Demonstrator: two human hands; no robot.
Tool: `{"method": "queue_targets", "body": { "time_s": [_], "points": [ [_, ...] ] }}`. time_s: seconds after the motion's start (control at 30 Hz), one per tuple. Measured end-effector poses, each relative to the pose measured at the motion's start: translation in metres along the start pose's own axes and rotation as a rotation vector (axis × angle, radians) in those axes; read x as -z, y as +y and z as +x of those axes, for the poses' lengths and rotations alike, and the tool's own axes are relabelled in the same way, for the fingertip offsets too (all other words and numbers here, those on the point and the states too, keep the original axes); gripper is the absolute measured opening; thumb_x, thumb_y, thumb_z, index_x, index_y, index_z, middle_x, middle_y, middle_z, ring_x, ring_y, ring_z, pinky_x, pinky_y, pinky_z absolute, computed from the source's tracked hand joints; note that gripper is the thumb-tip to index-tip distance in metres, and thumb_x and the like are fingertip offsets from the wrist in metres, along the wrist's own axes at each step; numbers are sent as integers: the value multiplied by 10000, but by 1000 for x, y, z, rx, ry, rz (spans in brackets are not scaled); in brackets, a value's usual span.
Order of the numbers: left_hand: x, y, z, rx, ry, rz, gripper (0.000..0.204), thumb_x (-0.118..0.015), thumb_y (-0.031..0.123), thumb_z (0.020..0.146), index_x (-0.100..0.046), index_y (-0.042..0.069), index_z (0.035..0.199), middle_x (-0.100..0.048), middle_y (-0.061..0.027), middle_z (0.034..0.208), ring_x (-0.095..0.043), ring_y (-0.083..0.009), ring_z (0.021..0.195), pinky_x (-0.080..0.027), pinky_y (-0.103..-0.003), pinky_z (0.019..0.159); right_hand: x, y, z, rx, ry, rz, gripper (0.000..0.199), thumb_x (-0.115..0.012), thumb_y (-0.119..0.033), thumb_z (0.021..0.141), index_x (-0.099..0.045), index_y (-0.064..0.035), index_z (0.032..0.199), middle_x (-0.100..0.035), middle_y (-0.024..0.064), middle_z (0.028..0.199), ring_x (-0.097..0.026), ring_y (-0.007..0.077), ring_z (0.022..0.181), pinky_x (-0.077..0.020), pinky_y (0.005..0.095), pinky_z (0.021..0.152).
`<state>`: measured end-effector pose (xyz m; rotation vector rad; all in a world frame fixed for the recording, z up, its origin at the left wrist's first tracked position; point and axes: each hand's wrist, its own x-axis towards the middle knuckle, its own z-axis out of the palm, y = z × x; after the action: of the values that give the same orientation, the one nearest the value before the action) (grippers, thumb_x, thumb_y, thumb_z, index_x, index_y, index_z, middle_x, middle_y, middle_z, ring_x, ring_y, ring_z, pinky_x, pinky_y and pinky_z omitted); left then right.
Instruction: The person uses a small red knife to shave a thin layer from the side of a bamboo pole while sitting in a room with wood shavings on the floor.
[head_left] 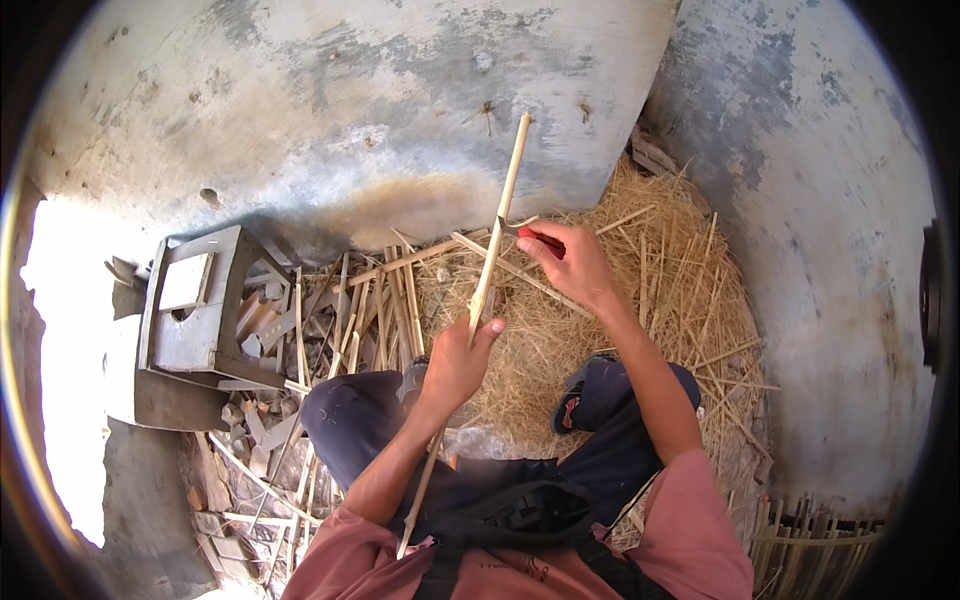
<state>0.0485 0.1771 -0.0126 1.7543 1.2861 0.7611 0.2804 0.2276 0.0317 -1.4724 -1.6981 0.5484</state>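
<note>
One pale stick (515, 165) gripped in left hand (455, 362), red-handled blade (542, 241) held against it by right hand (578, 262)

Left fingers are clamped around the stick just below a knobby joint, thumb angled up and to the right. Right fingers are closed on the red handle; the dark curved metal is set against the stick's right side, above the left hand. A thin pale curl (524, 221) is seen beside the metal; whether it is attached to the stick cannot be told.

The stick is held at a slant in front of the body, upper end pointed away toward the wall (300, 120), lower end brought close to the pink shirt (690, 520), past the left forearm. Black straps and a dark pouch (525, 508) are worn over the shirt. Dark trousers (350, 412) are seen with knees spread, shoes (567, 408) set on the ground.

Around the feet, the floor is covered by straw-like shavings (690, 275). Split strips (398, 310) are heaped left of centre. Farther left, a grey box-like frame (190, 330) is placed near rubble (265, 325). Upright thin sticks (815, 560) are seen at lower right, by the stained right-hand wall (820, 200).
</note>
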Motion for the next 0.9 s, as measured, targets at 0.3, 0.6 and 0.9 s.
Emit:
{"method": "queue_targets", "body": {
  "time_s": [0.3,0.6,0.9],
  "points": [
    [1,12,-7,17,-65,15,505,-675,416,1056,-620,-71,935,-598,-257,673,-589,-422,607,-464,-521,620,26,39,38,-18,94,-88,356,-730,-362,1013,-808,-29,1115,-667,70,686,-548,150,599,-408,350,577],
    [-3,13,-19,-2,-128,35,479,-693,386,1052,-602,-65,920,-564,-237,649,-533,-392,579,-442,-507,589,52,84,68,-73,206,-85,360,-706,-340,1037,-795,-22,1181,-675,47,756,-522,135,662,-417,338,633],
    [-2,10,-15,-32,-180,-23,518,-578,450,1111,-599,-43,953,-542,-171,668,-501,-241,614,-443,-452,605,60,80,66,-262,159,179,389,-627,-391,1092,-749,-27,1150,-489,-53,681,-390,64,560,-321,268,531]
  ]
}}
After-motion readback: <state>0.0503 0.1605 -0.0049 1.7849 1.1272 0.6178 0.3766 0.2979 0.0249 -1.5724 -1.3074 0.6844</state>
